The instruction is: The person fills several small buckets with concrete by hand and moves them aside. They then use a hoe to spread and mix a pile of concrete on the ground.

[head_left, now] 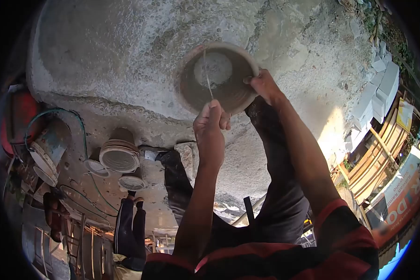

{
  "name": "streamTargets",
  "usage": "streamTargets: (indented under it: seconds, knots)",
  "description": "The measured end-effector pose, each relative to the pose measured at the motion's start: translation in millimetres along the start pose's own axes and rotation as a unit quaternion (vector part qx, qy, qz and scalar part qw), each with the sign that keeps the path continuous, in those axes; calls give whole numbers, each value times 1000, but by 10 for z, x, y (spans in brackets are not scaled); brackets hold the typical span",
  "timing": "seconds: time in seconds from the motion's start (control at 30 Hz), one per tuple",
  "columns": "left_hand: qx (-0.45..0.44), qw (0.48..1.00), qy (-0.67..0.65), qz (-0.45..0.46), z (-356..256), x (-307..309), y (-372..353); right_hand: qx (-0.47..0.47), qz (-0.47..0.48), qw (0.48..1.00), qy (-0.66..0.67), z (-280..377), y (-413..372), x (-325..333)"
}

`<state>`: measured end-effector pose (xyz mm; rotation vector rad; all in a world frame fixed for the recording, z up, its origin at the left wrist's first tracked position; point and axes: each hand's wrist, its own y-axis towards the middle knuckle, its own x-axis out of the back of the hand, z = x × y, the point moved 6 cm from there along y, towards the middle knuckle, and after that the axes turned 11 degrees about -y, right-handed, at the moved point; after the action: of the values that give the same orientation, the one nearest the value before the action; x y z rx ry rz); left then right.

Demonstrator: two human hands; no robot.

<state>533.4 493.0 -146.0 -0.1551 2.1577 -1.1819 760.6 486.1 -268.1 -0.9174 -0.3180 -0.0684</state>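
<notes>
A round grey-brown pot (238,88) with a pale disc-like patch on its inner bottom rests on a rough concrete surface, its mouth facing me. My right hand (265,87) is closed on the pot's right rim, the thumb over the inside edge. At the near rim, my left hand (212,119) pinches a thin pale stick (207,77). That stick crosses the pot's mouth to the far rim.
Stacked round pots (119,156) stand on the ground at left, beside a tilted bucket-like container (51,144) and a green hose (83,130). Another person's legs (129,226) show below. Grey blocks (385,86), wooden boards (380,158) and an orange sign (399,200) are at right.
</notes>
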Motion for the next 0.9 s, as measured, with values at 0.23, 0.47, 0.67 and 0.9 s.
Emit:
streamTargets:
  seconds: [0.23,0.47,0.67,0.9]
  knots:
    - [34,981,-157,106,896,-593,2463,78,-278,776,-561,928,1377,1061]
    - [49,977,-207,-2,1099,776,2946,-9,-181,816,-549,823,1658,-325]
    - [22,994,-98,-50,511,1377,2476,134,-170,806,-550,255,1877,-738]
    - [-24,971,211,-112,-41,1272,1771,49,-103,971,-208,-341,1595,-1064]
